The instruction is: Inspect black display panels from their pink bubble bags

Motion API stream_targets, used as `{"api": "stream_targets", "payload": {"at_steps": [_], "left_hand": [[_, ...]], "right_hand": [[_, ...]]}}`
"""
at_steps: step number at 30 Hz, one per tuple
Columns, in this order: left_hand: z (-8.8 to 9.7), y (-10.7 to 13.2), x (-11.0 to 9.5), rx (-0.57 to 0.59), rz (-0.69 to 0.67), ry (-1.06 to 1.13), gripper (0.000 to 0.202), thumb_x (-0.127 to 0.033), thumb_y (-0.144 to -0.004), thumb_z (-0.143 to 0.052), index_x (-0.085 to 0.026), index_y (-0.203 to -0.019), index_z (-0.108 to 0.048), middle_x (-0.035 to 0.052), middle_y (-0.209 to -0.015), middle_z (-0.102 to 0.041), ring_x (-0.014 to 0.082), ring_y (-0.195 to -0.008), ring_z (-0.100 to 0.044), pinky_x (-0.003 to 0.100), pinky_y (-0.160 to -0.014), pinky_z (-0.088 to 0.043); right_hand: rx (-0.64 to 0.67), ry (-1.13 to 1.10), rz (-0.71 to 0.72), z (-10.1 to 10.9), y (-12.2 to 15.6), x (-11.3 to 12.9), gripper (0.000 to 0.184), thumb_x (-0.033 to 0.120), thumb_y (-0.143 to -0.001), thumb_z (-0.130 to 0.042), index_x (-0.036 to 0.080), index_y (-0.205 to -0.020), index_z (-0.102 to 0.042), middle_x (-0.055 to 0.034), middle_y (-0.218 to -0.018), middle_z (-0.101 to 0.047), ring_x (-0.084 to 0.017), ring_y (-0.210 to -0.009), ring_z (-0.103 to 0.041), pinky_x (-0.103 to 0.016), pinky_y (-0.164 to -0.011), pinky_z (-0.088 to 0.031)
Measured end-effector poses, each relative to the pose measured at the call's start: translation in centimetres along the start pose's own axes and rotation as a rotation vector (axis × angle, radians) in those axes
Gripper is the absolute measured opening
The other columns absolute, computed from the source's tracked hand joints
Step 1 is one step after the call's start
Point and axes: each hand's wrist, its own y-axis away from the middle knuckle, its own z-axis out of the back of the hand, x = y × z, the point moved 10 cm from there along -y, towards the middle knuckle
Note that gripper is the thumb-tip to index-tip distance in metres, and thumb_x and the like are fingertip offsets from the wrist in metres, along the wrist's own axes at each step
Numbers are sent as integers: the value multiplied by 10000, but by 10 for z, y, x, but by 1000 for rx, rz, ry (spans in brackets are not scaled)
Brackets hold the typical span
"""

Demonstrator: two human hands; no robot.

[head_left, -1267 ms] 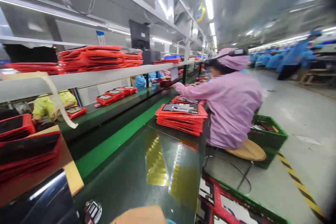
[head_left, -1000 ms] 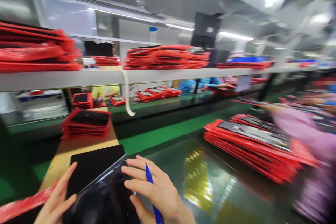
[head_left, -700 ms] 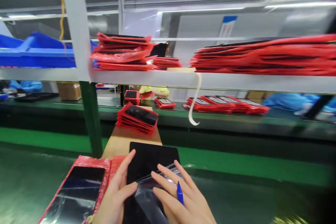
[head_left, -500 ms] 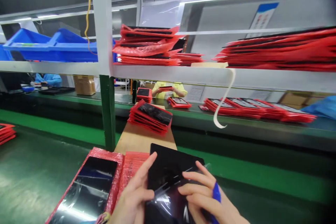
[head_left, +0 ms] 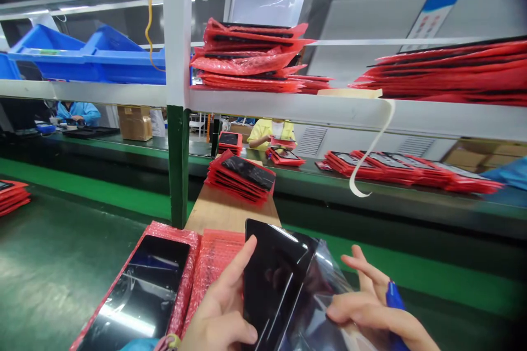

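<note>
My left hand [head_left: 224,307] grips the left edge of a glossy black panel [head_left: 272,279], thumb across its lower face and index finger up along its side. My right hand [head_left: 374,307] pinches a clear film [head_left: 325,285] that lifts off the panel's right side, and a blue pen [head_left: 394,300] sits between its fingers. Left of the panel lies another black panel [head_left: 142,296] on red bubble wrap [head_left: 214,263].
A stack of red-wrapped panels [head_left: 241,175] rests on a wooden board [head_left: 230,211] ahead. More red stacks [head_left: 251,55] and blue bins [head_left: 90,57] sit on the overhead shelf [head_left: 288,109]. A green post [head_left: 179,164] stands left of the board. People work across the green conveyor [head_left: 370,263].
My view swung left from a seated co-worker to my own station. The right hand has peeled the clear film away to the right, off the black panel that my left hand holds.
</note>
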Motion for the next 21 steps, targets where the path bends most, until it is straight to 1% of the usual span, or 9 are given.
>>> {"api": "stream_targets", "payload": {"at_steps": [2,4,7,9,11,13,15,18,21], "left_hand": [[1,-1,-7,-8,-67,22,767,-4,-587,-571,-406,-1233,-666,-82,-1349,-646,244,-1447,-345,352,-1182,-253],[2,-2,-15,-11,-147,44,653,-92,-661,-606,-343,-1261,-663,-41,-1359,-642,276,-1453,-330,409,-1223,-139],[4,-2,-19,-25,-200,91,538,-211,-756,-613,-297,-1286,-651,-2,-1350,-652,282,-1471,-285,434,-1230,-35],[7,-1,-19,-52,-205,92,515,-230,-786,-583,-279,-1296,-646,0,-1372,-635,270,-1483,-254,416,-1230,-18],[8,1,-20,-76,-216,77,496,-220,-809,-541,-262,-1291,-652,-6,-1393,-618,259,-1493,-226,406,-1230,-21],[6,3,-21,-56,-220,88,497,-202,-810,-517,-259,-1283,-658,-2,-1375,-633,268,-1490,-235,431,-1231,-32],[1,3,-21,-12,-213,121,502,-189,-803,-511,-270,-1275,-664,2,-1336,-662,273,-1480,-265,447,-1231,-43],[-3,3,-22,18,-215,154,506,-173,-802,-506,-280,-1270,-666,-2,-1328,-668,260,-1478,-271,420,-1232,-51],[-4,2,-22,1,-217,143,493,-146,-809,-514,-308,-1244,-681,-21,-1338,-661,248,-1472,-286,389,-1232,-37]], "right_hand": [[-51,-54,-101,8,4,-11,118,164,-818,-683,276,-808,-649,11,-558,-664,-286,-911,-687,-673,-1118,-293],[-101,-105,-173,14,5,-19,114,181,-804,-719,278,-788,-661,12,-555,-659,-285,-944,-681,-663,-1134,-275],[-93,-188,-230,10,0,-25,109,253,-793,-763,268,-762,-660,21,-527,-633,-266,-805,-694,-644,-1071,-379],[-52,-238,-267,2,-5,-29,144,281,-794,-774,261,-736,-643,39,-498,-608,-226,-641,-678,-586,-978,-489],[-43,-281,-322,-3,-6,-35,174,299,-804,-766,259,-719,-620,45,-485,-595,-217,-628,-686,-493,-881,-562],[-45,-326,-355,-6,-5,-42,181,315,-809,-761,261,-720,-613,41,-486,-593,-225,-720,-709,-405,-828,-583],[-33,-366,-349,-9,-3,-48,166,311,-803,-769,259,-741,-624,51,-497,-600,-185,-668,-690,-346,-849,-569],[3,-398,-305,-9,-1,-52,161,299,-778,-793,259,-748,-641,78,-489,-594,-116,-461,-575,-324,-882,-549],[6,-395,-336,-6,3,-60,164,338,-750,-812,274,-739,-662,58,-466,-579,-161,-526,-617,-356,-797,-568]]}}
